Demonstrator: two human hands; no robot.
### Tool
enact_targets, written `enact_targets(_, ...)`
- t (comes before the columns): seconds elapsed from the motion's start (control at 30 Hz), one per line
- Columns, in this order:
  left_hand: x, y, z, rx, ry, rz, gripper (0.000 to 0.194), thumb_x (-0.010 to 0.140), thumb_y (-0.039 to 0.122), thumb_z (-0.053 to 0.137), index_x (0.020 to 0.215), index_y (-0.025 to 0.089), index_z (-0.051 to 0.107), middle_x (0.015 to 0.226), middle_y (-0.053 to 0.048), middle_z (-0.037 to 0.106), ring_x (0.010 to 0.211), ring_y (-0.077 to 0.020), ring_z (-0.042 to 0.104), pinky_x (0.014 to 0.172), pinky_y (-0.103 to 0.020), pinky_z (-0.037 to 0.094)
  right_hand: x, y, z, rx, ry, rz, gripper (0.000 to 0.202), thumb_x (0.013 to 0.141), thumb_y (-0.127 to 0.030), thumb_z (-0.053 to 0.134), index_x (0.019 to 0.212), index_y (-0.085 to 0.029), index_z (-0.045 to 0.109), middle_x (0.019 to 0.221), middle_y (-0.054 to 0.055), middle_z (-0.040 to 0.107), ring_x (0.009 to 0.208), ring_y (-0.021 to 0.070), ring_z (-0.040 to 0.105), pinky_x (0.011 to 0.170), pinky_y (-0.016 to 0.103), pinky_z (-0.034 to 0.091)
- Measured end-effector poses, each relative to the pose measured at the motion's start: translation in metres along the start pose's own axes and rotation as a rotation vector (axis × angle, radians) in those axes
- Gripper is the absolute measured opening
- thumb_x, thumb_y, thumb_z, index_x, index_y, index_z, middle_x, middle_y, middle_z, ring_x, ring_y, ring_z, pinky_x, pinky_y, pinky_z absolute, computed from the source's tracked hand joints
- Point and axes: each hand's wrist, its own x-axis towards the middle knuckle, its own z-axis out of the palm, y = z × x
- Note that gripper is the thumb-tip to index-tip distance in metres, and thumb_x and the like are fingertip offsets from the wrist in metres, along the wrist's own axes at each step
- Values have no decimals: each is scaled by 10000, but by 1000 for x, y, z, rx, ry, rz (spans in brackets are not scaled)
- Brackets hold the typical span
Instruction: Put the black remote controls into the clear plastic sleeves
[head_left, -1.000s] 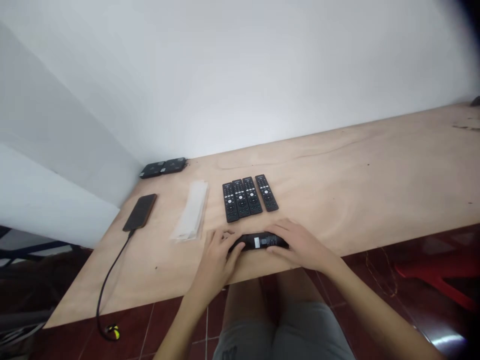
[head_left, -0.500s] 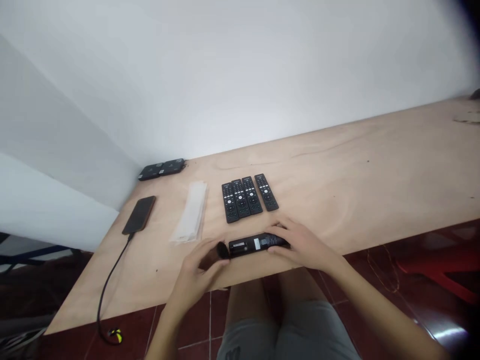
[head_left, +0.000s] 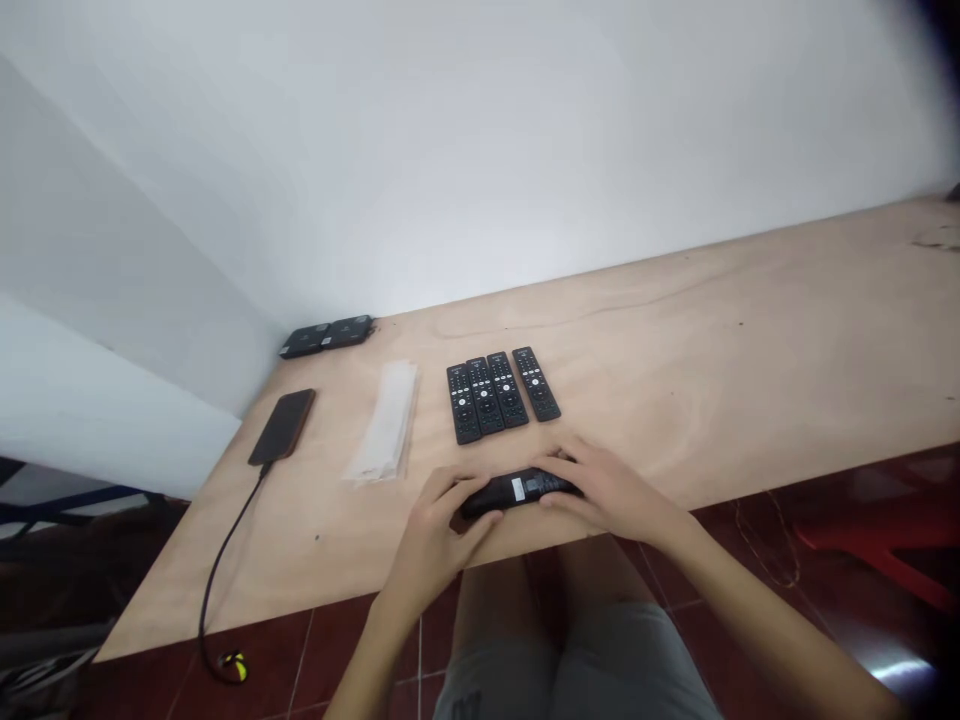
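A black remote control (head_left: 501,493) lies face down near the table's front edge, a white label on its back. My left hand (head_left: 442,515) is closed around its left end, fingers on the far side and thumb on the near side. The battery opening no longer shows; a dark cover sits over that end. My right hand (head_left: 592,488) grips the right end between thumb and fingers. Just beyond the hands, several black remotes (head_left: 491,393) lie face up in a row, the rightmost one (head_left: 536,384) slightly apart from the others.
Clear plastic sleeves (head_left: 386,420) lie left of the row. Farther left, a dark phone (head_left: 282,427) is plugged into a black cable (head_left: 217,570) hanging over the edge. Two flat black boxes (head_left: 326,336) rest against the wall at the back left corner of the wooden table (head_left: 712,380).
My left hand has moved right with the dark cover, which now lies over the battery opening that showed before. My right hand has stayed on the other end.
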Motion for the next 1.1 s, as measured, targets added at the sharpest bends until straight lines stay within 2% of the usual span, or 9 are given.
enact_targets(0.4,6,5,5,-39,-72,-44,336,1025,313,745,1359,278,732,1310,-107,709,1249,-313,648,1070,-540,582,0,2,1,18,-15,-4,448,1064,-477,692,1480,-312,667,1406,117,690,1245,345,657,1061,530,577)
enact_targets(0.53,2,6,-8,-59,-104,-52,347,1081,310,648,1425,297,692,1398,-107,684,1324,-304,626,1137,-543,546,-1,3,0,51,-1,-17,495,1030,-461,747,1502,-339,662,1446,108,680,1297,350,647,1104,555,564)
enact_targets(0.63,-3,-15,-34,23,59,-38,366,1115,227,490,1421,287,681,1363,-107,695,1290,-283,649,1134,-523,535,-1,1,-3,102,19,-1,404,1061,-438,710,1452,-335,704,1436,90,708,1306,332,661,1128,534,556)
enact_targets(0.7,-7,-40,-56,187,241,-51,354,1084,205,490,1357,264,709,1299,-113,706,1232,-294,660,1106,-522,526,0,0,-5,155,43,30,333,1083,-443,678,1389,-328,741,1393,67,749,1278,312,691,1116,496,569)
enact_targets(0.77,-10,-68,-78,388,335,-75,302,1044,230,541,1265,240,747,1245,-125,718,1197,-324,662,1087,-540,503,0,1,-6,194,81,67,286,1102,-450,641,1318,-317,773,1321,46,793,1220,297,729,1073,465,594)
enact_targets(0.83,-12,-91,-94,509,297,-75,224,1008,278,595,1129,219,774,1181,-130,746,1146,-342,686,1073,-557,485,-1,3,-5,204,127,101,281,1119,-452,598,1272,-313,790,1266,36,821,1171,296,758,1030,461,615)
enact_targets(0.9,-13,-101,-102,550,263,-79,197,1007,292,595,1007,205,772,1086,-123,774,1060,-332,710,1041,-548,487,-1,6,-2,188,160,133,301,1133,-443,555,1277,-323,791,1251,35,830,1158,305,772,1020,479,625)
enact_targets(1.0,-13,-89,-99,536,308,-91,198,1026,293,592,978,202,761,1021,-106,785,1008,-307,710,995,-496,506,-1,10,2,143,190,169,340,1073,-489,659,1362,-336,753,1351,54,793,1243,345,744,1078,546,609)
enact_targets(1.1,-13,-55,-82,449,365,-135,154,1014,301,631,983,222,759,976,-69,777,965,-270,701,901,-402,540,-1,12,4,84,177,134,528,931,-500,840,1425,-361,715,1465,67,726,1324,393,690,1123,621,576)
